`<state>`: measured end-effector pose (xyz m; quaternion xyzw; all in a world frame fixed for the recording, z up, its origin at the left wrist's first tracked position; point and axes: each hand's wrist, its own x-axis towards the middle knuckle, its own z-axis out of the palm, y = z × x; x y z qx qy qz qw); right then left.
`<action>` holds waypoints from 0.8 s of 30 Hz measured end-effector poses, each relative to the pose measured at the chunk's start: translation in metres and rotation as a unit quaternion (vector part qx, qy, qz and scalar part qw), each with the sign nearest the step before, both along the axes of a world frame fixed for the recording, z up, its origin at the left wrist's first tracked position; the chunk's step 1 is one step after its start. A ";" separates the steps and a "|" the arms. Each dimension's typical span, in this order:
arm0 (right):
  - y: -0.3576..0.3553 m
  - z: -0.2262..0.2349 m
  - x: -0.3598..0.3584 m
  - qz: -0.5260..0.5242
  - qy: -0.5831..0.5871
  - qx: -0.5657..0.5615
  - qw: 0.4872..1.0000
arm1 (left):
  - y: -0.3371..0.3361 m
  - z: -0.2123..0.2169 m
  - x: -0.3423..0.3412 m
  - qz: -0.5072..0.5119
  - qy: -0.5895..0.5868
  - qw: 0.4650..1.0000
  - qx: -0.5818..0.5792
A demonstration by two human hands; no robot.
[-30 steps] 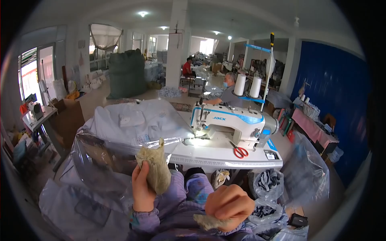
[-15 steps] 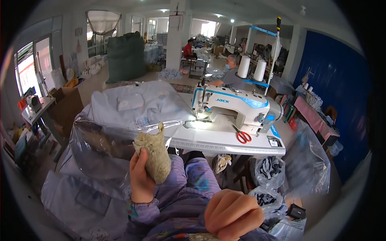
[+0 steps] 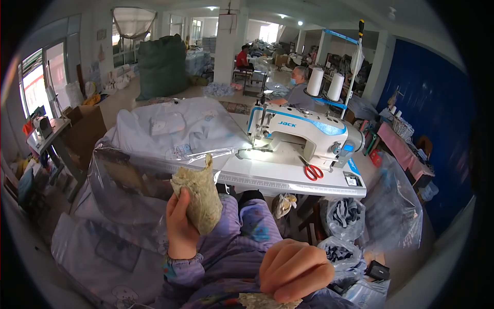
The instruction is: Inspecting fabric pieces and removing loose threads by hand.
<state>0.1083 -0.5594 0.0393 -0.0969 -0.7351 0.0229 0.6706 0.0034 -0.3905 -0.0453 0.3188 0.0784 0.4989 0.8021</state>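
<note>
My left hand is closed around a rolled, greenish-tan flatbread with a ragged, torn upper edge. It holds the roll upright above my lap, in front of the table's near edge. At the bottom of the view my right hand is curled closed, with its fingertips on a smaller torn piece of flatbread. The lower edge of the picture cuts off part of that piece. Beyond both hands stands a white and blue sewing machine, its lamp shining on the needle area.
Red-handled scissors lie on the sewing table. Pale printed fabric and clear plastic sheeting spread to the left. Bags of fabric scraps stand at the right. A masked person sits behind the machine.
My right hand has shifted slightly left, and more of its flatbread piece shows at the lower edge. The left hand holds the roll in nearly the same place. The view has shifted slightly.
</note>
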 end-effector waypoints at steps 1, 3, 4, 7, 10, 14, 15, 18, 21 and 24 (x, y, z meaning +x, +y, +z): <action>0.001 0.000 0.001 0.008 -0.009 0.008 1.000 | 0.000 -0.001 0.001 0.000 0.001 1.000 -0.002; 0.002 -0.005 -0.007 -0.002 0.041 0.026 0.999 | 0.000 -0.002 0.003 0.009 0.004 1.000 0.007; 0.002 -0.005 -0.011 -0.012 0.091 0.046 0.995 | -0.001 -0.001 0.002 0.010 0.004 1.000 0.005; 0.003 0.017 -0.002 0.066 -0.037 0.056 0.996 | -0.006 0.005 0.002 -0.015 0.015 1.000 0.018; -0.016 0.028 0.007 0.049 -0.137 -0.032 0.989 | -0.011 0.010 0.008 -0.020 0.009 0.999 0.031; -0.008 0.022 -0.004 0.044 -0.038 0.042 0.997 | -0.010 0.005 0.009 -0.020 0.013 0.999 0.033; -0.008 0.022 -0.004 0.045 -0.037 0.042 0.997 | -0.010 0.004 0.009 -0.014 0.009 0.999 0.032; -0.010 0.022 -0.006 0.038 -0.034 0.043 0.998 | -0.011 0.009 0.007 -0.031 0.031 0.998 0.042; -0.014 0.023 -0.010 0.019 -0.015 0.066 0.998 | -0.015 0.014 0.015 -0.031 0.018 0.999 0.031; -0.005 0.018 -0.017 0.045 0.004 0.080 0.996 | -0.010 0.007 0.006 -0.009 0.031 0.999 0.033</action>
